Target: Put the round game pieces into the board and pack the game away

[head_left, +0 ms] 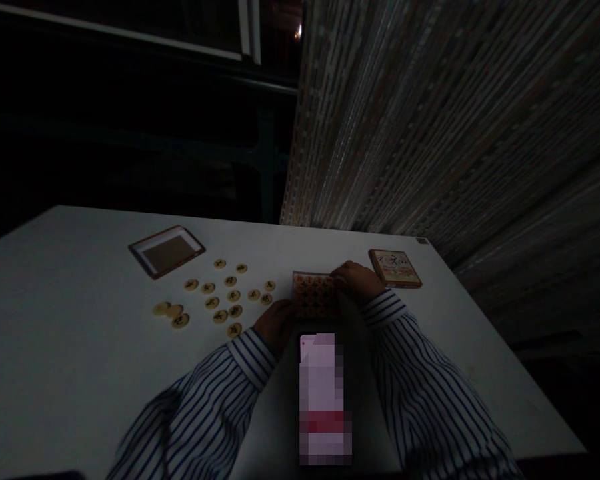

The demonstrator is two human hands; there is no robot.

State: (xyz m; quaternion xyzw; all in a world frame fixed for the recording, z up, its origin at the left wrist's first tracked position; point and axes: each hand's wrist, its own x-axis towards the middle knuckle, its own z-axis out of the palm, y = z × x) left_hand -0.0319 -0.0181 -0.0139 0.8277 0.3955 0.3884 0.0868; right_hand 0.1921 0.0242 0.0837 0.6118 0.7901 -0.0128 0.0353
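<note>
A small tray of Chinese chess pieces (313, 297) lies between my hands, its round discs packed in rows with reddish marks. My left hand (279, 321) closes on its left edge, and my right hand (361, 283) grips its upper right corner. The dim light hides most of the fingertips. Left of the tray, several loose Chinese chess pieces (233, 295) lie scattered on the white table, many with dark characters showing. Three of them (174, 311) sit close together at the far left of the group.
An open shallow box (153, 273) with a brownish inside lies at the back left. At the right is a flat box or lid (396, 268) with a printed picture. A lit phone (321, 387), partly pixelated, lies between my forearms. Behind the white table (80, 333) hangs a striped curtain (380, 120).
</note>
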